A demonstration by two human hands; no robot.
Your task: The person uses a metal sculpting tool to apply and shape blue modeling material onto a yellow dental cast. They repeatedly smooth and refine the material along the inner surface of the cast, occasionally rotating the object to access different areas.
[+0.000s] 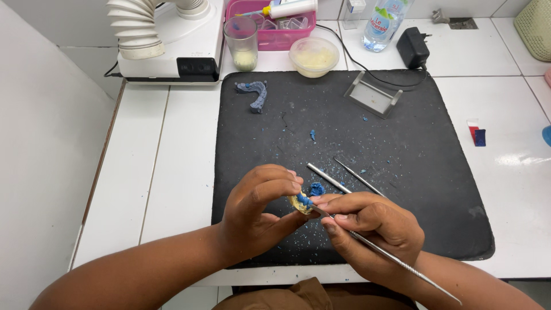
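White tiled counter (172, 149) with a black mat (344, 132) on top. Plain white wall (46, 115) on the left. Bright, even light all over.

The small dental cast (301, 202) is pale yellow with bright blue wax on it. The work mat (402, 155) is black, speckled with tiny blue crumbs. A blue wax lump (317, 189) lies on it, and a grey-blue dental model (253, 93) sits near its far corner. The instruments (344, 178) are silver metal. The bench (172, 161) is white tile with thin grey joints. The basket (275, 28) is pink, the bowl (313, 56) translucent with cream-yellow contents, the charger (413, 47) black. A red and a dark blue block (477, 134) rest on the tile.
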